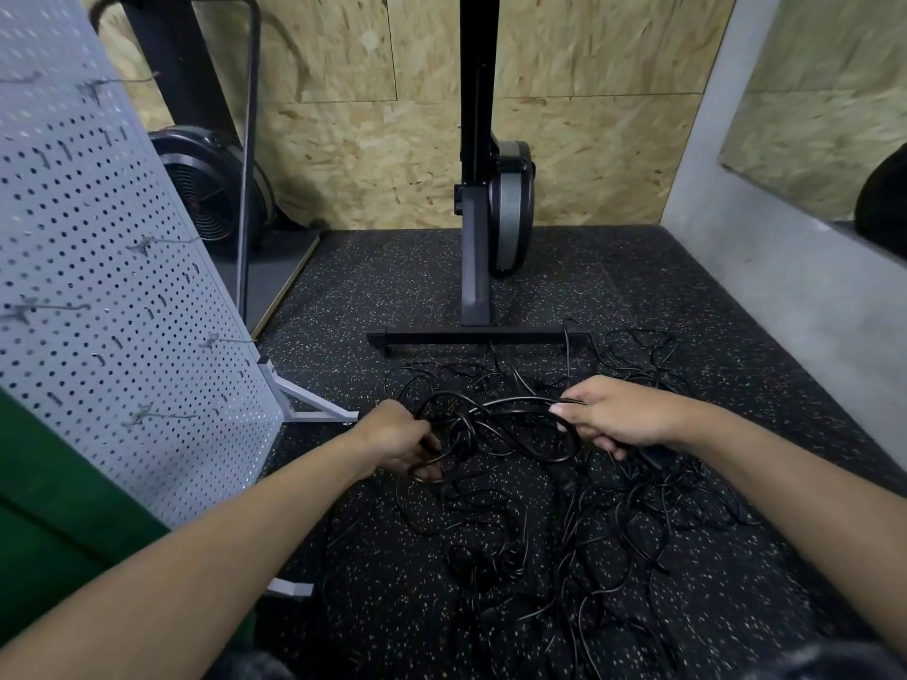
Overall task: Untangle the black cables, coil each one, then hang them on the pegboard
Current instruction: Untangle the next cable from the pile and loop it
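Cables point(515, 401) in L+R hands point(397, 441) point(616, 414)

The cables point(510, 401) look like smooth black rubbery plastic, with a slight sheen where the light hits. The floor point(392, 296) is matt black rubber with pale flecks, kinda grainy. The pegboard point(98, 238) is grey painted metal, matt, full of punched holes. The back wall point(392, 164) is rough bare chipboard, and the side wall point(785, 287) is smooth grey, concrete-looking.
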Demonstrator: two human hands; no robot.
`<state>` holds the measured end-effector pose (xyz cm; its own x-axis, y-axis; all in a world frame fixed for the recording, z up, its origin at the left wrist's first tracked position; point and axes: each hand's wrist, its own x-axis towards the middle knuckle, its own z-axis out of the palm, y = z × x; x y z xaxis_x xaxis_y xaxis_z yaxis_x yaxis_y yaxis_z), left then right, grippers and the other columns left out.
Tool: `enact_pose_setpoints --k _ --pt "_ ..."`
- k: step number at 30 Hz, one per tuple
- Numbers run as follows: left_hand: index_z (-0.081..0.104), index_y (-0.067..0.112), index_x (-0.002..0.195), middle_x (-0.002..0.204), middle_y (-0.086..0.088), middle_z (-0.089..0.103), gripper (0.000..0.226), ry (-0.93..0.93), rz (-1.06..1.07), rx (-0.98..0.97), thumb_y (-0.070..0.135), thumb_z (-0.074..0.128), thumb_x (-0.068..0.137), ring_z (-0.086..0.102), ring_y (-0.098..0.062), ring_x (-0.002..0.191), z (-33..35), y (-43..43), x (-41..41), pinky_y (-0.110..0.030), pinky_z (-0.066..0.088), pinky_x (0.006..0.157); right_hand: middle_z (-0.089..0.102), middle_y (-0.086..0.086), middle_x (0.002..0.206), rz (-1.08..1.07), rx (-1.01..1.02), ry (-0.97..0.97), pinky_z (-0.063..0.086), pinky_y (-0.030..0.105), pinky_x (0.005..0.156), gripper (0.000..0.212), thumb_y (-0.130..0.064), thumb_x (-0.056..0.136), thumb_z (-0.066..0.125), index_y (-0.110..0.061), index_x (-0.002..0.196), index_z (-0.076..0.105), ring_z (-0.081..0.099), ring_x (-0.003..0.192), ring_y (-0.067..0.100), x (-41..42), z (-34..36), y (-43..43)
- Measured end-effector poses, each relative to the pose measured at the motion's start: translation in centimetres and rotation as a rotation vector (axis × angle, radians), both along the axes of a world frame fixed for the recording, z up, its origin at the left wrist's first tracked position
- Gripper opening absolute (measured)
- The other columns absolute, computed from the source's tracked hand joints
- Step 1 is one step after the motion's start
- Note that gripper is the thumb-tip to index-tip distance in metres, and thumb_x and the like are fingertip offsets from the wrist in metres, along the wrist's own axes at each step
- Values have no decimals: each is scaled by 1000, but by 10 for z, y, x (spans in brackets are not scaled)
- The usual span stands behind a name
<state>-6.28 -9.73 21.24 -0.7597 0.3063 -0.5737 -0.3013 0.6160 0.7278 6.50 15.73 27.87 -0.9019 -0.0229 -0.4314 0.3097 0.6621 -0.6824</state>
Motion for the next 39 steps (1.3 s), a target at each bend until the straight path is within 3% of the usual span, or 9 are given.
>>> enact_pose_setpoints --k 6,14,23,26,30,32,34,37,39 --pt "64 -6 117 91 -21 79 63 -87 -45 51 55 49 106 79 -34 79 13 -1 5 -36 64 62 41 -11 55 -44 -48 -75 41 21 47 31 -31 113 41 -12 91 54 40 47 6 -1 -2 -4" --pt "73 -13 99 91 -27 77 73 -184 -37 17 39 25 114 68 -21 55 8 2 14 -23 48 46 39 -12 52 -58 -64 -41 39 20 47 31 -33 111 45 -15 88 53 39 45 6 -2 1 -6" --pt "63 -17 122 90 -27 77 52 -303 125 3 20 27 111 60 -16 42 2 0 3 -19 36 33 42 -11 56 -43 -73 -62 39 22 48 33 -32 112 44 -16 83 47 38 48 7 0 5 4" --pt "61 -14 127 86 -23 77 67 -331 67 -6 41 24 114 61 -17 43 4 -3 3 -20 36 34 41 -10 57 -46 -105 -65 39 22 48 34 -34 111 45 -18 82 42 37 49 7 1 4 2" --pt "64 -6 125 97 -18 79 92 -127 -135 -148 72 20 104 77 -24 72 4 -5 4 -27 57 61 39 -9 57 -66 -165 -71 37 20 47 35 -33 111 46 -20 79 42 36 48 6 3 5 -1" --pt "67 6 121 103 -12 77 73 251 -241 -293 70 38 102 74 -24 85 3 -3 6 -30 57 74 39 -9 57 -54 -174 -85 37 20 46 35 -33 111 46 -20 79 45 36 48 6 3 5 -3" --pt "73 19 117 110 -3 75 48 511 -318 -223 61 52 102 69 -20 99 2 3 7 -29 50 82 40 -9 57 -36 -183 -101 37 19 46 35 -34 111 46 -19 79 47 36 47 6 2 5 -7" --pt "65 35 136 130 11 69 48 418 -355 53 62 58 97 64 -12 122 3 15 12 -35 47 109 39 -8 58 -17 -241 -114 36 18 44 33 -33 111 46 -19 81 49 36 46 6 0 7 -11" --pt "48 43 151 136 11 64 52 307 -331 169 55 57 101 62 -9 124 0 18 11 -37 47 111 38 -7 58 4 -264 -115 36 18 44 31 -32 111 46 -16 86 54 36 47 6 0 8 -13"
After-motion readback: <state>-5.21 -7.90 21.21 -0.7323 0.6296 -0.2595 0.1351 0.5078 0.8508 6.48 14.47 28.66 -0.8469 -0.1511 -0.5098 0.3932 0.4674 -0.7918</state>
